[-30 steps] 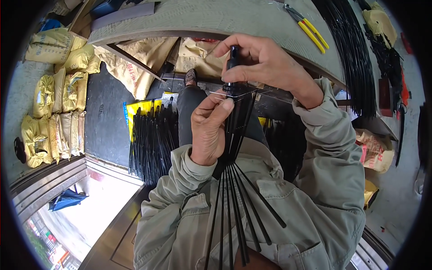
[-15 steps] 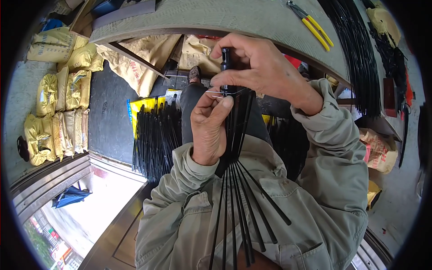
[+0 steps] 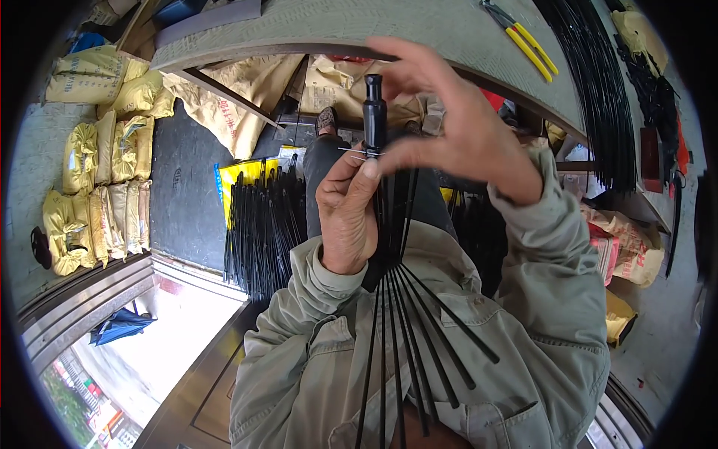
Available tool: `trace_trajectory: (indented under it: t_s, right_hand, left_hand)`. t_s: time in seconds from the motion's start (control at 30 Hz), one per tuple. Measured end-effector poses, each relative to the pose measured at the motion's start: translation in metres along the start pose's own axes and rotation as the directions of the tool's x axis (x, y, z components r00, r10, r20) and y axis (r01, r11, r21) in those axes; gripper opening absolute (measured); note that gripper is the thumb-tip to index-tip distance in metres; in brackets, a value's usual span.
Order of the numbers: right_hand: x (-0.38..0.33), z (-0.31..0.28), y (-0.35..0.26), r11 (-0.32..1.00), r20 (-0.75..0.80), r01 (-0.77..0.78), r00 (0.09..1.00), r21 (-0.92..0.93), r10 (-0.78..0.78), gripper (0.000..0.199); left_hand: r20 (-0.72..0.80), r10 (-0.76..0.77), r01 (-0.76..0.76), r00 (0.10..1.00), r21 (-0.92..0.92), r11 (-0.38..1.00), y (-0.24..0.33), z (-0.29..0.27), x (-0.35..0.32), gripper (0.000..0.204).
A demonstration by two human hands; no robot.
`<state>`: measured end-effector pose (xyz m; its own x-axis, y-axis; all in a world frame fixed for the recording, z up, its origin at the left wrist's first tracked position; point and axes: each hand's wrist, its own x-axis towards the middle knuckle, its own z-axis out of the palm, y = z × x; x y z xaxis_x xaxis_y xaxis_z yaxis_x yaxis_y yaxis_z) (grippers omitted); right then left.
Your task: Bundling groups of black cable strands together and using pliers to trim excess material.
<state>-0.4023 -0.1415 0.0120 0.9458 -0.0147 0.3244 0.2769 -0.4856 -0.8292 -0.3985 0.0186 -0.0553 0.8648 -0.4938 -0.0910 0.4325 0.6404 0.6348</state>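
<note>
Two hands on one black cap topping a fan of thin black rods.

Left hand (image 3: 348, 213) closed around the gathered rods (image 3: 404, 314) just below the black cap (image 3: 374, 112), thumb and forefinger pinching a fine wire (image 3: 355, 153) at the cap's base. Right hand (image 3: 449, 123) curled loosely beside the cap, thumb tip against its lower end, other fingers spread above. About eight rods splaying out below the cap; exact count unclear where bunched inside the left fist, lower ends cut off at the frame edge. One pair of yellow-handled pliers (image 3: 527, 45) on the bench (image 3: 359, 26) above the cap, jaws partly cut off. Dense bundle of black rods (image 3: 262, 224) left of the cap, too many to count.
</note>
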Motion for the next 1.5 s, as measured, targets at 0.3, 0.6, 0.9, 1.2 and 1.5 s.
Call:
trace_trajectory:
  t_s: [0.3,0.6,0.9,1.2,1.5]
  right_hand:
    - [-0.051,0.103,0.012,0.562,-0.368,0.024,0.778,0.827,0.508,0.052]
    - [-0.056,0.089,0.005,0.517,-0.095,-0.258,0.823,0.816,0.56,0.013]
    - [-0.055,0.092,0.03,0.28,0.097,-0.245,0.886,0.928,0.453,0.014]
    - [-0.053,0.063,0.012,0.461,-0.034,-0.17,0.915,0.871,0.401,0.015]
    - [-0.034,0.085,-0.014,0.773,-0.556,0.305,0.828,0.556,0.073,0.018]
  left_hand:
    - [-0.048,-0.078,0.078,0.996,0.012,0.997,0.007,-0.015,-0.001,0.029]
    - [0.045,-0.077,0.075,0.996,0.044,0.996,0.014,-0.024,-0.001,0.045]
    - [0.023,-0.003,-0.002,1.0,0.204,0.979,0.009,-0.015,-0.003,0.059]
    - [0.325,-0.117,0.157,0.939,-0.098,0.983,0.031,-0.022,-0.002,0.047]
    - [0.112,0.432,-0.442,0.895,0.364,0.82,0.038,0.036,-0.003,0.029]
